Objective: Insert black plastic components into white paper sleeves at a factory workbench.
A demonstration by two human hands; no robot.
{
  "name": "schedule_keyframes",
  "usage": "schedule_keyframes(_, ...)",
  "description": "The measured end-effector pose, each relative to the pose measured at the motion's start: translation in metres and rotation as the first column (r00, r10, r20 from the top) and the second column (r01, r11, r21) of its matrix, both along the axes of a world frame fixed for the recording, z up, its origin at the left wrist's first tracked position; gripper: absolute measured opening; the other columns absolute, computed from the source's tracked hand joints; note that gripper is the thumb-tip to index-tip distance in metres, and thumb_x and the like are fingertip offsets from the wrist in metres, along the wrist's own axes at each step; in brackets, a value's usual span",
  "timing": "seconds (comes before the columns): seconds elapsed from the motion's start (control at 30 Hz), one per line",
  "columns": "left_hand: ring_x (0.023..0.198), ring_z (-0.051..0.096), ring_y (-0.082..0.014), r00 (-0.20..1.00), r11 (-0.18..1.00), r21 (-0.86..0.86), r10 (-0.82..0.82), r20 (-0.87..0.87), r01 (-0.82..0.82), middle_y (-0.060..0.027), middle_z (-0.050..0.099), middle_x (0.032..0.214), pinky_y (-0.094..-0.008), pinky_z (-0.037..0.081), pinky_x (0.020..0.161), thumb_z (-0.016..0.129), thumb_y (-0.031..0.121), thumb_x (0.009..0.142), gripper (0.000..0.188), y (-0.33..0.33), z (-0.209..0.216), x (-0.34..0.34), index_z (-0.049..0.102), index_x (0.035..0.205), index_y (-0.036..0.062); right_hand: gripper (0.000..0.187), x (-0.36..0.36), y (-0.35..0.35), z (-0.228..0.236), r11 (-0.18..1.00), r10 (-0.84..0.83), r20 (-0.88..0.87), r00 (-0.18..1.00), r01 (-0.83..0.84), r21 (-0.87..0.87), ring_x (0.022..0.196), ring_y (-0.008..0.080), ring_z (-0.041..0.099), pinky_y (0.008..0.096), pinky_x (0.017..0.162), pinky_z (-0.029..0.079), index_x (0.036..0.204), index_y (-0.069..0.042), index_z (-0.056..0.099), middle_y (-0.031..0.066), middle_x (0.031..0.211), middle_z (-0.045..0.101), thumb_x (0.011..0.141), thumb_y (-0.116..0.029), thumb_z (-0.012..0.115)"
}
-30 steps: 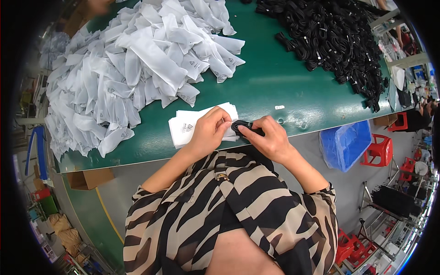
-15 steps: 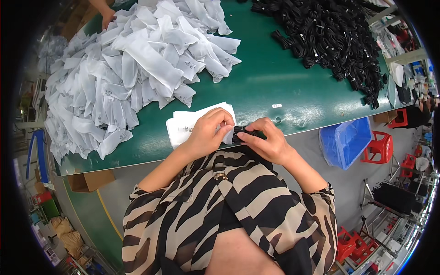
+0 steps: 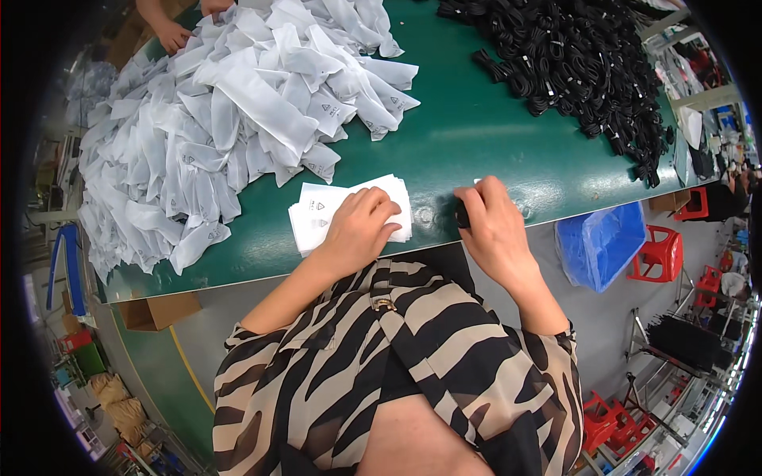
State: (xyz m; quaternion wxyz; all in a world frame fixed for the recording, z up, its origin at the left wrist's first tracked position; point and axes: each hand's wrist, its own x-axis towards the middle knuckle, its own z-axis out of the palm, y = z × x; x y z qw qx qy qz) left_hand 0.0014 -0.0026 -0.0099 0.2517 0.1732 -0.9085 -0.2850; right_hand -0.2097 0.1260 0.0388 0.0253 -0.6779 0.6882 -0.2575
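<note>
A stack of flat white bags (image 3: pixel 313 214) with small printed marks lies near the table's front edge. My left hand (image 3: pixel 357 228) rests over its right part, fingers bent and the thumb a little apart from the index finger. Nothing shows gripped in that hand. To the right of the stack, apart from it, my right hand (image 3: pixel 496 230) is closed around a dark bundle of black cable (image 3: pixel 462 214). Most of this bundle is hidden by the fingers and palm.
Filled white bags (image 3: pixel 262 111) form a large heap at the left; another person's hand (image 3: pixel 171 36) touches its far side. Coiled black cables (image 3: pixel 556 63) are heaped at the far right of the green table (image 3: pixel 444 119). Beyond its edge stand a blue lined bin (image 3: pixel 599 246) and a red stool (image 3: pixel 659 252).
My right hand has drawn away to the right from the stack, with the cable bundle. My left hand's pinch at the bag has loosened. Far left, another person's second hand has come into view.
</note>
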Motion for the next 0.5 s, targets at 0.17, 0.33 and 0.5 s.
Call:
schedule_keyframes(0.17, 0.085, 0.057, -0.0273, 0.996, 0.996, 0.019, -0.09, -0.028, 0.09, -0.0078, 0.055, 0.092, -0.0379, 0.042, 0.074, 0.073, 0.006, 0.079, 0.018, -0.002, 0.007, 0.0, 0.062, 0.094, 0.0062, 0.055, 0.002, -0.028, -0.012, 0.998, 0.05, 0.166, 0.985, -0.044, -0.04, 0.09, 0.0352, 0.061, 0.0422, 0.072, 0.052, 0.122, -0.003, 0.055, 0.0152, 0.105, 0.054, 0.071, 0.002, 0.077)
schedule_keyframes(0.33, 0.085, 0.059, -0.0288, 0.997, 0.996, -0.056, -0.068, 0.046, 0.071, -0.009, 0.058, 0.091, -0.038, 0.045, 0.075, 0.073, 0.004, 0.079, 0.016, -0.002, -0.006, 0.001, 0.063, 0.091, 0.005, 0.051, -0.003, -0.033, -0.03, 1.0, -0.022, 0.136, 0.99, 0.022, 0.001, 0.087, 0.0339, 0.063, 0.0417, 0.069, 0.052, 0.123, -0.003, 0.055, 0.014, 0.108, 0.056, 0.077, -0.004, 0.077)
schedule_keyframes(0.5, 0.078, 0.059, -0.0262, 1.0, 1.0, -0.004, 0.0, -0.019, 0.0, -0.0089, 0.059, 0.083, -0.0355, 0.045, 0.072, 0.069, 0.002, 0.083, 0.011, -0.001, -0.006, -0.001, 0.06, 0.088, 0.0034, 0.037, -0.002, -0.021, -0.045, 0.98, -0.193, 0.019, 0.981, 0.192, 0.043, 0.078, 0.0341, 0.063, 0.0396, 0.067, 0.051, 0.118, -0.003, 0.06, 0.013, 0.098, 0.059, 0.083, -0.008, 0.073)
